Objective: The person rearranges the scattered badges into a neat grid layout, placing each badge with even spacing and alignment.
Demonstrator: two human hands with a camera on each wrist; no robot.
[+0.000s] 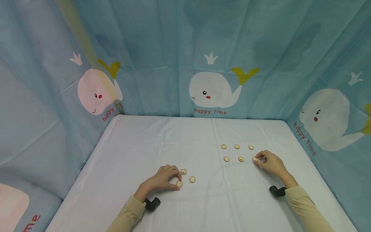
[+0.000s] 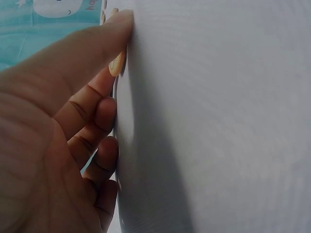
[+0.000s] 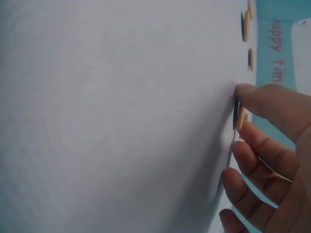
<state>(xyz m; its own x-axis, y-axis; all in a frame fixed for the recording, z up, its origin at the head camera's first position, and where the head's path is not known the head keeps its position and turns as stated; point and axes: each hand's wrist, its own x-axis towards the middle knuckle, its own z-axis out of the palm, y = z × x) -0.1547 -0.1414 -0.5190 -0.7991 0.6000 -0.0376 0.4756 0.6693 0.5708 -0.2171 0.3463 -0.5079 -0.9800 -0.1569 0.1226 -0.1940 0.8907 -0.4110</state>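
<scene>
My left hand (image 1: 165,178) pinches a round, pale wooden button (image 1: 179,184) between thumb and fingers, low at the white table. In the left wrist view, part of this button (image 2: 115,65) shows edge-on below the thumb. Close beside that hand lie two more buttons, one (image 1: 184,171) past the fingertips and one (image 1: 192,179) to its right. On the right, my right hand (image 1: 271,163) pinches another button (image 1: 254,159) at the near right corner of two rows of three. From the right wrist, this button (image 3: 240,115) stands edge-on between thumb and index finger.
Several buttons make up the rest of the two rows, among them one (image 1: 237,146) in the far row and one (image 1: 241,159) in the near row. A white cloth (image 1: 185,138) covers the table. Blue curtains (image 1: 162,48) with whale prints enclose its back and sides.
</scene>
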